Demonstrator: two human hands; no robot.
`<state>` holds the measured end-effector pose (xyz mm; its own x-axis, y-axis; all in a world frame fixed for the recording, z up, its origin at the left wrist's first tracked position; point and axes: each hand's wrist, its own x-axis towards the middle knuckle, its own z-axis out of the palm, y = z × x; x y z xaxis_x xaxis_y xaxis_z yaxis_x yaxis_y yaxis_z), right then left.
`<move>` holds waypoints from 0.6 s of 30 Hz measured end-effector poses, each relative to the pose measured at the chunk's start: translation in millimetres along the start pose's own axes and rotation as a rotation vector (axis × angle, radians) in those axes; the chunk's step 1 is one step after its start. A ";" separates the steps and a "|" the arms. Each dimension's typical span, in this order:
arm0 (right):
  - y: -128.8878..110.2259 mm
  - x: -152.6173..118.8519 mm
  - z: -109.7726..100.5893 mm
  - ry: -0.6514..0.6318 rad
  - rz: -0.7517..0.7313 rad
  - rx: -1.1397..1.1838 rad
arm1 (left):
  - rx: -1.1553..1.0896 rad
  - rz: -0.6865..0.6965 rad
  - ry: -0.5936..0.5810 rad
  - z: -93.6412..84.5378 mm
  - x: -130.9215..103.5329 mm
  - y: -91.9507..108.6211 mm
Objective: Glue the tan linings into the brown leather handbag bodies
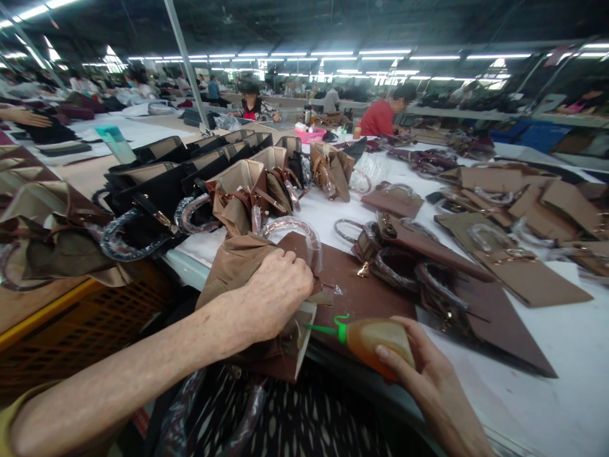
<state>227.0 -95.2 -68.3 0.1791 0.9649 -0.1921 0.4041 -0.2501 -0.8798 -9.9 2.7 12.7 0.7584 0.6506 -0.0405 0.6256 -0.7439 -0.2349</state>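
My left hand (280, 289) is closed on the brown fabric of a handbag (240, 259), which lies over the table's front edge and my lap. In my right hand (423, 365) is a squeeze glue bottle (380, 339), tilted sideways, with amber liquid inside. Its green nozzle points left, and the tip is at the pale edge of the bag below my left knuckles. I cannot tell whether the tip touches the bag. A handle in clear plastic wrap (309, 238) stands up behind my left hand. Under the bag, two more wrapped handles hang over my patterned clothing.
Several black and brown handbags (181, 184) stand in rows at the back left. Flat brown bag pieces with wrapped handles (518, 257) lie on the right of the white table (556, 406). A yellow crate (61, 336) is at the left. People work farther back.
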 end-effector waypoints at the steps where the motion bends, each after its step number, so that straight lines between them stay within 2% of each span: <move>1: 1.2 2.8 0.3 0.023 -0.010 -0.030 | 0.000 0.001 0.005 -0.2 0.2 -0.2; 7: 11.0 17.5 1.9 0.021 -0.020 -0.041 | -0.003 -0.004 0.000 -3.4 3.4 -1.7; 18: 25.3 30.8 9.5 0.119 -0.169 -0.007 | -0.027 -0.023 -0.013 -7.8 5.3 -8.8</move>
<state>234.2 -71.0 -100.7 0.2128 0.9770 0.0113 0.4431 -0.0862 -0.8923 -9.9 11.5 22.1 0.7415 0.6693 -0.0477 0.6477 -0.7325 -0.2095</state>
